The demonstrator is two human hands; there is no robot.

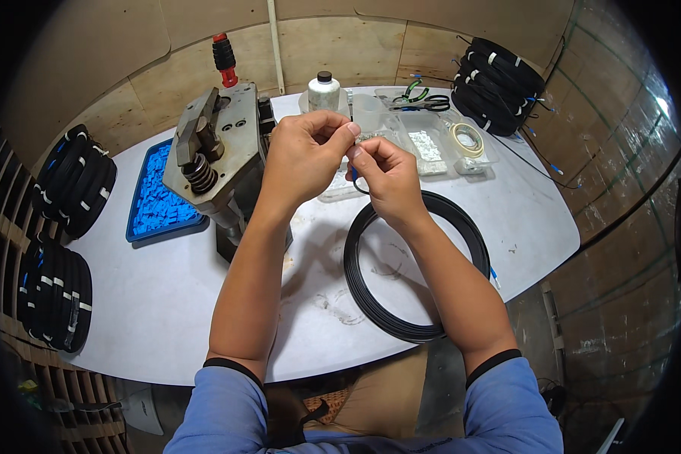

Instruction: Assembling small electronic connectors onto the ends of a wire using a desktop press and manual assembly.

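Plywood wall [340, 53] behind a white counter [151, 318]; black coil [358, 281] lies flat on the counter, partly under the right forearm [450, 276]. Thin cable [361, 186], apparently from this coil, bends up into the right hand [392, 181], which grips it; left hand [309, 151] pinched closed just beside, contents hidden; cable judged light, smooth and springy, best held close behind its end, the heavier coil left resting.

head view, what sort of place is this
Probably a small cable workshop: a metal press stands on the table, with a tray of small blue parts beside it and a black cable coil under the right forearm.
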